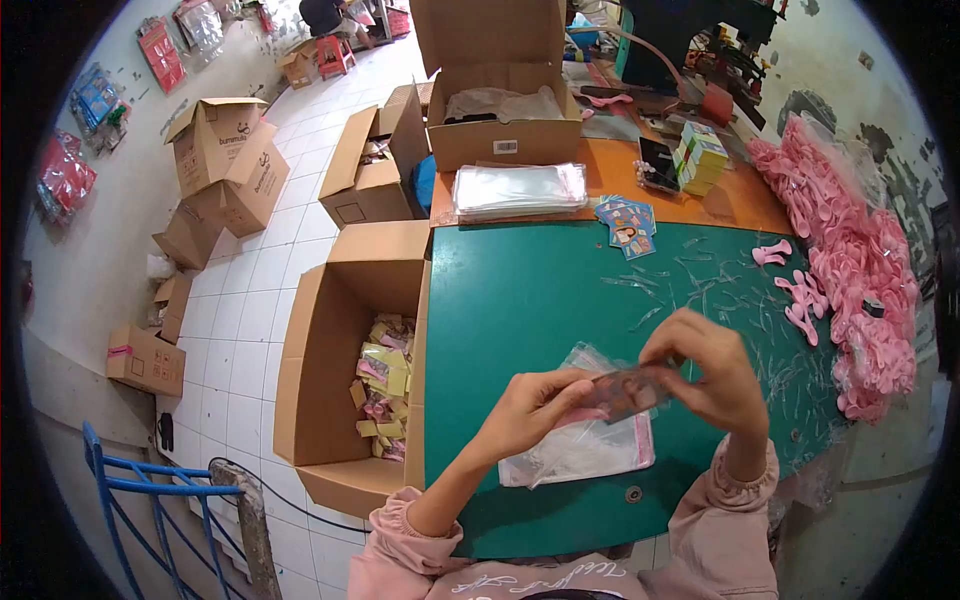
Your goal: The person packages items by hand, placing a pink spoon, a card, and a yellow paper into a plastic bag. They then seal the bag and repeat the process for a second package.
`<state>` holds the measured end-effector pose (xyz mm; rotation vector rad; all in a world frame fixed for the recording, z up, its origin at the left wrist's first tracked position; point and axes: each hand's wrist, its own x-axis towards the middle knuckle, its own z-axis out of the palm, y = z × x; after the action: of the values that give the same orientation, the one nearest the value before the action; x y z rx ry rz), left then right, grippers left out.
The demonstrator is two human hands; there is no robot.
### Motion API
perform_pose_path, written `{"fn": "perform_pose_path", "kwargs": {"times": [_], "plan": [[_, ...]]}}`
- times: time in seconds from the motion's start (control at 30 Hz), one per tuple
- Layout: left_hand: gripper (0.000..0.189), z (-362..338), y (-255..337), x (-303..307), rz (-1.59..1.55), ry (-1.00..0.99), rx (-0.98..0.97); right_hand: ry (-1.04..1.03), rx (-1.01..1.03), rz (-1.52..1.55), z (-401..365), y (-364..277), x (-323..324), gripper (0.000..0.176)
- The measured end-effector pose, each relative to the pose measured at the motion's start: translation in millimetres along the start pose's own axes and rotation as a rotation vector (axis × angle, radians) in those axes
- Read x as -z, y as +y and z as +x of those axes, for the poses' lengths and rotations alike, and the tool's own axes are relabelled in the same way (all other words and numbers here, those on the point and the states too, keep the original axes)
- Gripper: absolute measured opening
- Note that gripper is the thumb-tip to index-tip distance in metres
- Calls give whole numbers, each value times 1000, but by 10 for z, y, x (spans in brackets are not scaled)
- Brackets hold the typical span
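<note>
Between my hands is a small clear plastic bag (630, 393) with something dark and pinkish inside, blurred by glare. My left hand (530, 408) is closed on its left end, thumb on top. At the other end, the fingers of my right hand (708, 368) pinch the bag's edge. Right below lie flat clear bags (625, 450) with a pink strip along one side, on the green table (520, 290). Pink spoons (802, 305) lie to the right, by scattered clear plastic strips (700, 270). Small printed cards (630, 225) are fanned out farther back.
A large pink heap of spoons (860, 290) lines the right edge. A stack of clear bags (520, 188) and an open carton (505, 140) stand at the back. Left of the table, an open box (310, 370) holds many packed pieces. A person (335, 18) sits far off.
</note>
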<state>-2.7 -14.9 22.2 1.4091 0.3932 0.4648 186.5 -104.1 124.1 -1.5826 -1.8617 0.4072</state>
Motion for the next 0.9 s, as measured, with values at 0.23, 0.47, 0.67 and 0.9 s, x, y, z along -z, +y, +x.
{"fn": "perform_pose_path", "kwargs": {"times": [0.23,0.47,0.67,0.9], "plan": [[54,-16,25,-61,394,76,-59,-240,-11,143,1,280,-392,20],[70,-2,-8,268,264,-144,38,-340,-255,409,-9,607,-347,17],[67,22,-55,329,-194,65,-58,-190,-502,763,70,576,-111,17],[73,26,-87,232,-98,102,-134,-124,-450,501,8,612,-138,14]]}}
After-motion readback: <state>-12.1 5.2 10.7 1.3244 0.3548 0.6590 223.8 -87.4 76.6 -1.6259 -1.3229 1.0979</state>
